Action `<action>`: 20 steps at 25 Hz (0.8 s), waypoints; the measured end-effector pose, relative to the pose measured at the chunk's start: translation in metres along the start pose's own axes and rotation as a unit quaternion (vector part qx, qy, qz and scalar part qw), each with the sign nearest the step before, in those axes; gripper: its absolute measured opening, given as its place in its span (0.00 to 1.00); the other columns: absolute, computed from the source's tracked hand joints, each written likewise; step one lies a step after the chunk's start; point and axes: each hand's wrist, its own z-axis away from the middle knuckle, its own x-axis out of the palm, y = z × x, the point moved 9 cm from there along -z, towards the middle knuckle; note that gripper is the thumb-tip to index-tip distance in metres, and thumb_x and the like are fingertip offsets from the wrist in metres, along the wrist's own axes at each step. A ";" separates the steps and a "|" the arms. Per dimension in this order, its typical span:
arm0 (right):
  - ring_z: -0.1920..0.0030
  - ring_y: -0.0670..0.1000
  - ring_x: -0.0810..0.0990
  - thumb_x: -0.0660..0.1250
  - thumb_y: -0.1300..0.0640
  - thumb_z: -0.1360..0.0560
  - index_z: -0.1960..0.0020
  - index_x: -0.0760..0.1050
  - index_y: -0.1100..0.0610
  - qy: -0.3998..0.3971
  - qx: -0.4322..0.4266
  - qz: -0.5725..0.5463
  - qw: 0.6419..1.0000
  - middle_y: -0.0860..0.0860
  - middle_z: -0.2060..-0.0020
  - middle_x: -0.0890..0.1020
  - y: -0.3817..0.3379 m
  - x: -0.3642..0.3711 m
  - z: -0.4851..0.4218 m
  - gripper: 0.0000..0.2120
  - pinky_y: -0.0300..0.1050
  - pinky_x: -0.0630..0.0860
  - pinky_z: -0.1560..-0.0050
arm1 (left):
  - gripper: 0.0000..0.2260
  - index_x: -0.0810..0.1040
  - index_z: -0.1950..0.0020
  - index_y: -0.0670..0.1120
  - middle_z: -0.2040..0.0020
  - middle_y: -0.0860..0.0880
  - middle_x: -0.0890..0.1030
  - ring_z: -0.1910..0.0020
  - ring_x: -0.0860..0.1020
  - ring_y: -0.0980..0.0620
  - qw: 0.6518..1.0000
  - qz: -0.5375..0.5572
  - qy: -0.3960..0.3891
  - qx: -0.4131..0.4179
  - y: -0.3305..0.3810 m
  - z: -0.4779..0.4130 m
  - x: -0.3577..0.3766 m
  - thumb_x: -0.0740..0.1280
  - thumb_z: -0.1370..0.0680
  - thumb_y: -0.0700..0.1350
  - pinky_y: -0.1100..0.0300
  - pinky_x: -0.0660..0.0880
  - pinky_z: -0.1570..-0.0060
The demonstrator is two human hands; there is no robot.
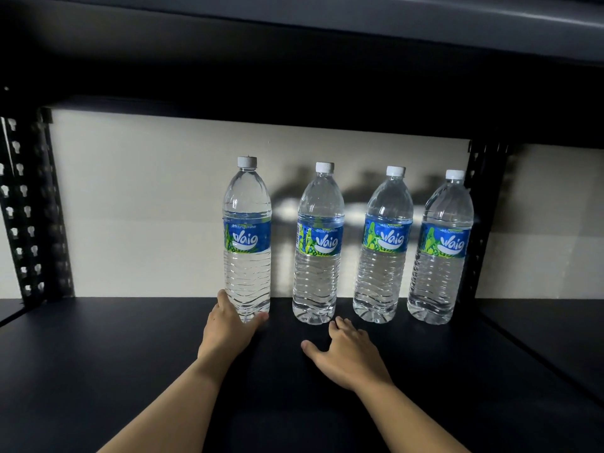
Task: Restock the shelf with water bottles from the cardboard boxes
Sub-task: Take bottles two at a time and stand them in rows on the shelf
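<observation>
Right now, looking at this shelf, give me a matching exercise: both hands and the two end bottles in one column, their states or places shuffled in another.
Column one:
1 left hand
2 right hand
3 leftmost bottle
4 rightmost bottle

Column two:
A beside the right shelf post
B open, holding nothing
C held at its base
D gripping a bottle

Pairs: 1-D, 2-B, 3-C, 4-A

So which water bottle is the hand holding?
The leftmost bottle of the four. The left hand grips it round the base. Nothing holds the other three, and the right hand rests open on the shelf.
</observation>
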 end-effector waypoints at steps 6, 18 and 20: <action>0.23 0.53 0.56 0.56 0.33 0.24 0.23 0.59 0.60 0.010 -0.005 -0.014 1.000 0.52 0.22 0.58 0.000 -0.002 0.000 0.40 0.48 0.54 0.25 | 0.49 0.59 0.27 0.40 0.31 0.41 0.71 0.31 0.69 0.41 0.999 0.023 -0.003 -0.045 -0.007 0.000 -0.007 0.83 0.40 0.50 0.49 0.68 0.33; 0.42 0.56 0.78 0.55 0.48 0.19 0.40 0.77 0.56 0.061 -0.033 0.061 0.996 0.52 0.41 0.78 -0.022 -0.020 0.049 0.18 0.48 0.74 0.46 | 0.16 0.76 0.40 0.53 0.46 0.57 0.80 0.43 0.78 0.56 0.990 0.054 -0.129 0.004 0.016 0.141 -0.053 0.73 0.26 0.48 0.63 0.71 0.42; 0.37 0.54 0.75 0.57 0.47 0.20 0.34 0.75 0.54 0.038 -0.033 -0.029 0.998 0.48 0.34 0.75 -0.020 -0.014 0.084 0.19 0.48 0.72 0.39 | 0.08 0.79 0.47 0.53 0.51 0.58 0.81 0.46 0.79 0.58 0.992 0.035 -0.117 0.042 0.023 0.178 -0.074 0.71 0.25 0.45 0.68 0.70 0.48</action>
